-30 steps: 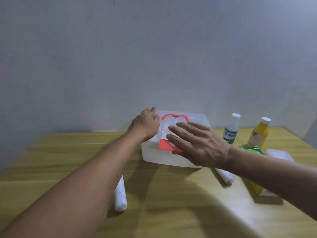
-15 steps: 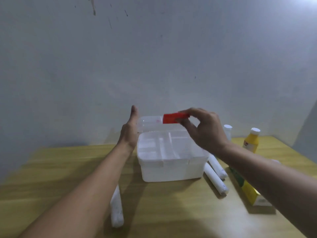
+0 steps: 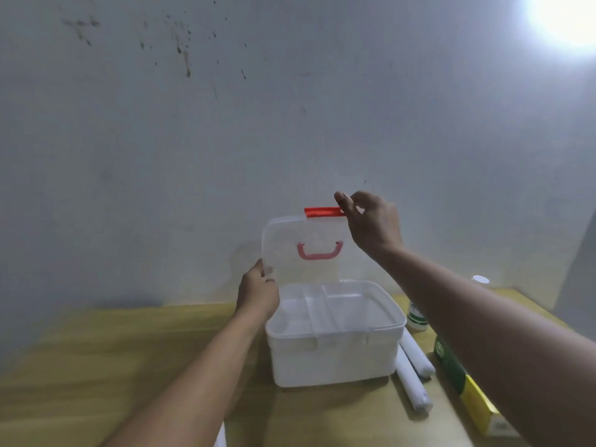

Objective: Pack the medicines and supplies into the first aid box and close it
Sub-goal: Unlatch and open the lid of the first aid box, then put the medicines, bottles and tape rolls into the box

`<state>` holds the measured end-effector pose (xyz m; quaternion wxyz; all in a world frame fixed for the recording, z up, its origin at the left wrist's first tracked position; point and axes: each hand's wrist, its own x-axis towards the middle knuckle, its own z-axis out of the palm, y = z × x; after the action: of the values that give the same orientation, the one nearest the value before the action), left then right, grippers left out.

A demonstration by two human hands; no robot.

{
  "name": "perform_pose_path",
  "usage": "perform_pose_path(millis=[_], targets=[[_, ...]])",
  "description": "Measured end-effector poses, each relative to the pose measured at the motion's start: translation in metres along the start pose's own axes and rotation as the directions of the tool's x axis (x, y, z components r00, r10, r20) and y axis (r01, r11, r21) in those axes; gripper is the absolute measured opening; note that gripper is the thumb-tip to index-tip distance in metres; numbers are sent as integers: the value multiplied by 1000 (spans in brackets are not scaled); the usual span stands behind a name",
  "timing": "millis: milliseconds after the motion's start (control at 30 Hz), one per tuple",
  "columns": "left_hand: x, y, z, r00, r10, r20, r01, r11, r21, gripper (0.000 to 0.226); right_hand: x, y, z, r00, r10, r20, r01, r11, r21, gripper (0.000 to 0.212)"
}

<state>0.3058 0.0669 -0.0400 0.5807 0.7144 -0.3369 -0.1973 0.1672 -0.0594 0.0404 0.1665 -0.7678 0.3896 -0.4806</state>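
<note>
A wooden table (image 3: 113, 350) is carrying the open box (image 3: 333, 343). The right hand (image 3: 371, 225) is pinching the upright lid's (image 3: 306, 250) latch (image 3: 324, 211); the left hand (image 3: 258, 293) is gripping its edge. The rolls (image 3: 414, 369) are lying right of the box, nearer the right hand.

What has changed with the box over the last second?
The lid swung from shut to upright. The right hand went from lying flat on it to pinching its red latch; the left hand moved to the lid's left edge. The rolls and bottle stayed on the table, unpacked.
</note>
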Motion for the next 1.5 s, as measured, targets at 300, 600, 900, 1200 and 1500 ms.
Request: perform_pose_path(millis=[300,600,900,1200,1500], targets=[[5,-19,4,997,75,-27,-69,982,177,32,-8,30,-1,994,84,66,-92,987,134,38],[8,-14,-10,991,129,-45,-113,958,265,30,-6,58,16,938,316,144,-339,921,191,39],[2,-14,-10,989,134,-68,-111,956,272,33,-24,54,10,904,350,244,-393,906,157,42],[-12,-10,-13,962,264,-64,-196,837,511,20,-51,62,-15,878,367,306,-402,914,58,53],[-57,6,20,842,396,366,-526,455,719,58,-82,68,-76,855,348,383,-373,928,-11,27]])
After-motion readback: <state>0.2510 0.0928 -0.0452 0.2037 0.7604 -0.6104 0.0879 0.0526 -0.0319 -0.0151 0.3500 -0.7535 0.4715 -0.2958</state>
